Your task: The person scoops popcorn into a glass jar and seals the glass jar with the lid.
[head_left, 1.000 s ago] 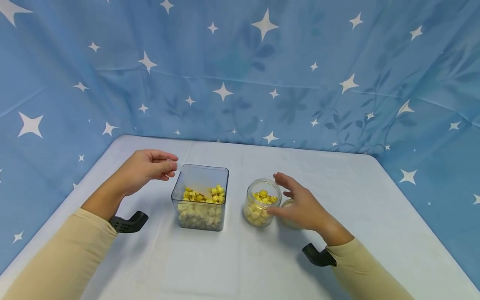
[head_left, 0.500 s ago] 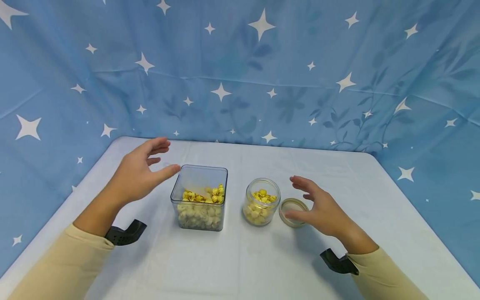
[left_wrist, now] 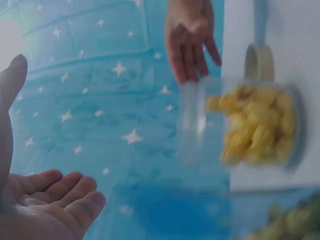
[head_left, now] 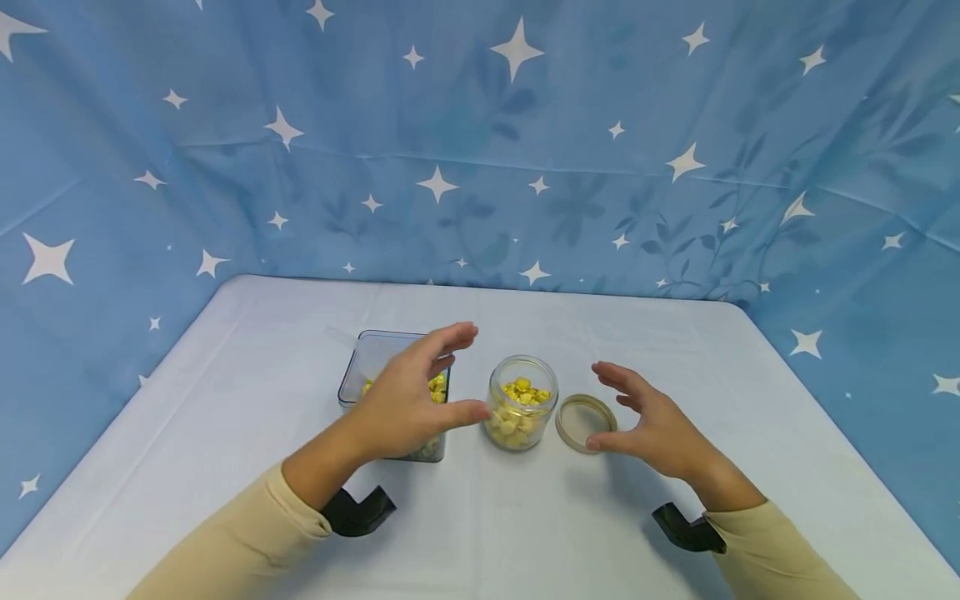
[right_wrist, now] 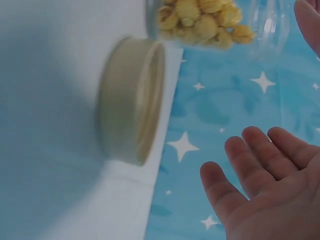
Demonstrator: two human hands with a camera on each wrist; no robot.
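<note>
A clear round jar (head_left: 517,421) partly filled with yellow popcorn (left_wrist: 260,125) stands uncapped in the middle of the table. Close to its left side is my left hand (head_left: 401,400), thumb and fingers spread apart and holding nothing. Behind that hand, and partly hidden by it, sits a square clear container (head_left: 349,379) with more popcorn in it. To the jar's right lies its beige lid (right_wrist: 127,100), with the hollow side up. My right hand (head_left: 656,425) hovers over the lid's right side, fingers spread, with nothing in its grasp.
A white cloth covers the table (head_left: 480,533). Behind it hangs a blue curtain (head_left: 450,125) with white stars. Both wrists wear a black mount.
My left hand has swung right, from the square container's left side across its front to the jar. The right hand has drawn back rightward from the jar, uncovering the lid.
</note>
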